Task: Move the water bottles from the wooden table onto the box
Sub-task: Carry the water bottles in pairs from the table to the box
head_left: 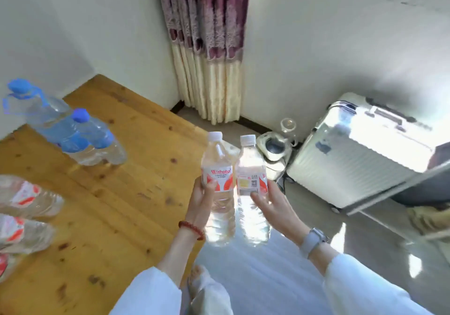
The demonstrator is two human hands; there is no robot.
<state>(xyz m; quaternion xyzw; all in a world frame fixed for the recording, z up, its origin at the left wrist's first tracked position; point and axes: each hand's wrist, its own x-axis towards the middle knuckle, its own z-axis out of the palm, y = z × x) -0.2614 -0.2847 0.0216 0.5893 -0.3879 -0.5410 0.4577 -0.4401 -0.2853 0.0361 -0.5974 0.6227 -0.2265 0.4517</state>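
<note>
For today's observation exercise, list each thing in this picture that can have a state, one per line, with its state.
Left hand: closed round a white-capped bottle, held off the table.
Right hand: closed round a second white-capped bottle.
Left bottle: upright, capped, lifted.
Right bottle: upright, capped, lifted.
Blue-capped bottles: capped, standing on the wooden table.
Red-label bottles: on the table at the left edge, caps out of view.
Suitcase: shut.
</note>
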